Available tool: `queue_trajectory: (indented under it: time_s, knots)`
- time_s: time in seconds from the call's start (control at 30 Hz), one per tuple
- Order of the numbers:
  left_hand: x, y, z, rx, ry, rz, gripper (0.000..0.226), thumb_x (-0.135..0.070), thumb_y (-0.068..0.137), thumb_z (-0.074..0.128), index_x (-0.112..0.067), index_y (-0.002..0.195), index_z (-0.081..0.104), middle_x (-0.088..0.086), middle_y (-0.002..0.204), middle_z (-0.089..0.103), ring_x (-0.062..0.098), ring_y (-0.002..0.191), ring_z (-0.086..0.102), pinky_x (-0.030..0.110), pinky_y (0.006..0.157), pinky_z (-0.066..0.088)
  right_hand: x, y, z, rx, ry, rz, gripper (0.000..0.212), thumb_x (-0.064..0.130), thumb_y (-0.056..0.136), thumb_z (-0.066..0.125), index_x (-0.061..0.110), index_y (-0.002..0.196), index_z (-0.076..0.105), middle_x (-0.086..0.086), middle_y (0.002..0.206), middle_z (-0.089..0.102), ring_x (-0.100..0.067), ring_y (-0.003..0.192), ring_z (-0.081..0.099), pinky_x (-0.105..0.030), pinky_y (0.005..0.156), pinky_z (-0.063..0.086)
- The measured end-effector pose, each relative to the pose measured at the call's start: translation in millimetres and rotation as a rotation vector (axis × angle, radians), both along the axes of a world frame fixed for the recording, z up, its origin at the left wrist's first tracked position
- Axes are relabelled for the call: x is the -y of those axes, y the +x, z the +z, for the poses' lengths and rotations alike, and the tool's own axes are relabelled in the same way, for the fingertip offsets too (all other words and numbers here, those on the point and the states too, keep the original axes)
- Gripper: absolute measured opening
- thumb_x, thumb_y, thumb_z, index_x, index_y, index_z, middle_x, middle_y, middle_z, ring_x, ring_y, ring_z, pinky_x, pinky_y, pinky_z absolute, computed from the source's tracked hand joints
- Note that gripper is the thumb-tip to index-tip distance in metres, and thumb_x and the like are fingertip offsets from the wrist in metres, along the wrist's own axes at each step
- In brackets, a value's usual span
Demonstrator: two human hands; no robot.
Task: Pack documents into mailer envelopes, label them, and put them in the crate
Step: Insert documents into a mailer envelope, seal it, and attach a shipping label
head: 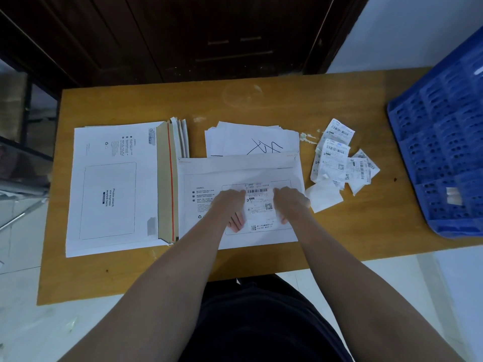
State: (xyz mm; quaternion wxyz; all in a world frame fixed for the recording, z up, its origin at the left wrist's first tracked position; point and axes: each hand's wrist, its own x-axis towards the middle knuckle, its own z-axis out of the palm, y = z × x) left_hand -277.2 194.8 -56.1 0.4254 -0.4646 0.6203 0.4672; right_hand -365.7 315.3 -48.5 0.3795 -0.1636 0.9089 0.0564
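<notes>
Both hands [257, 205] forward, fingers seemingly flat.

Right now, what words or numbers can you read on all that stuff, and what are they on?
"Please attach sto express waybill here": sideways in the box on the top envelope of the left stack.
Label under both hands: barcodes and small print, too blurred to read.
Envelope under it: numbered instructions, too small.
Loose labels: barcodes, unreadable.
Paper pile: pen scribble, no words.

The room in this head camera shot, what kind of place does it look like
Probably a small mail-packing station in an office or back room. A wooden table holds a stack of mailer envelopes, a pile of loose shipping labels and a blue plastic crate at its right edge.
</notes>
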Motion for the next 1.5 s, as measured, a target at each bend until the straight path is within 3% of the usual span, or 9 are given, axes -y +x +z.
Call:
queue_trajectory:
  time_s: [0.13,0.27,0.47,0.67,0.8,0.97,1.17,1.3,1.5]
  knots:
    - [-2.6,1.6,-2.2,-0.052,-0.077,0.028,0.081,-0.057,0.092,0.014,0.003,0.102,0.066,0.021,0.087,0.071,0.034,0.074,0.071,0.039,0.076,0.059,5.6,-1.2,2.4,-0.016,-0.009,-0.065,0.079,0.064,0.095,0.009,0.01,0.071,0.061,-0.005,0.076,0.07,-0.021,0.075,0.069,-0.025,0.057,0.035]
    - [0.0,2.9,-1.1,-0.05,-0.075,0.054,0.082,-0.064,0.088,0.019,0.001,0.106,0.066,0.02,0.085,0.072,0.033,0.071,0.072,0.043,0.077,0.059,9.9,-6.6,-1.4,-0.051,-0.037,-0.066,0.076,0.065,0.094,0.012,0.013,0.064,0.059,-0.004,0.071,0.069,-0.022,0.072,0.068,-0.027,0.067,0.044]
    - [-0.1,9.8,2.3,-0.098,-0.086,0.096,0.067,-0.048,0.092,0.024,0.004,0.105,0.065,0.019,0.079,0.072,0.03,0.069,0.072,0.04,0.075,0.06,1.2,-12.1,-7.8,0.014,-0.138,-0.188,0.033,0.027,0.099,0.035,0.007,0.1,0.062,-0.011,0.089,0.069,-0.028,0.086,0.067,-0.04,0.084,0.052]
    - [-10.5,20.4,13.7,-0.312,-0.505,-0.276,0.041,-0.032,0.093,0.039,-0.007,0.08,0.068,0.007,0.074,0.07,0.023,0.069,0.068,0.03,0.07,0.055,-25.7,-1.8,-6.7,-0.32,-0.178,-0.275,0.057,0.05,0.087,0.054,0.005,0.122,0.044,-0.012,0.123,0.05,-0.031,0.108,0.052,-0.038,0.075,0.04]
    - [-26.8,26.7,15.9,-0.622,-0.702,-0.579,0.026,-0.022,0.091,0.046,-0.014,0.115,0.052,0.004,0.115,0.052,0.021,0.102,0.053,0.034,0.077,0.051,-27.4,2.8,-3.3,-0.323,-0.146,-0.291,0.096,0.064,0.075,0.065,0.0,0.136,0.027,-0.015,0.135,0.037,-0.032,0.122,0.04,-0.043,0.091,0.043]
    - [-47.3,21.4,11.9,-0.832,-0.584,-0.562,0.051,-0.009,0.083,0.055,-0.015,0.132,0.045,0.005,0.136,0.038,0.022,0.123,0.038,0.031,0.102,0.036,-24.7,-5.4,2.9,-0.283,-0.235,-0.448,0.095,0.051,0.068,0.078,0.001,0.134,0.032,-0.016,0.13,0.046,-0.034,0.121,0.046,-0.043,0.099,0.038]
    - [-51.1,-21.7,34.3,-0.602,-0.273,-0.067,0.051,-0.058,0.091,0.043,-0.024,0.13,0.041,0.002,0.127,0.052,0.027,0.109,0.055,0.04,0.089,0.046,-35.7,-28.9,25.6,0.396,-0.8,-0.917,0.027,0.034,0.082,0.072,0.008,0.088,0.064,-0.006,0.07,0.056,-0.017,0.06,0.05,-0.026,0.057,0.033]
    - [-47.3,-46.5,57.1,-0.486,-0.325,0.067,0.087,-0.079,0.073,0.043,-0.027,0.141,0.025,0.007,0.13,0.039,0.036,0.113,0.05,0.035,0.073,0.039,-40.7,-37.2,33.3,0.612,-0.891,-1.007,0.055,0.058,0.093,0.044,0.005,0.087,0.059,-0.002,0.063,0.039,-0.012,0.052,0.031,-0.024,0.055,0.029]
    - [-27.6,-58.5,112.6,-0.488,-0.37,-0.065,0.028,-0.024,0.087,0.044,-0.005,0.102,0.057,0.012,0.081,0.065,0.032,0.064,0.071,0.028,0.056,0.056,-28.0,-45.4,42.1,0.732,-0.896,-0.895,0.057,0.053,0.096,0.042,0.015,0.07,0.076,0.002,0.064,0.057,-0.012,0.06,0.054,-0.024,0.067,0.041]
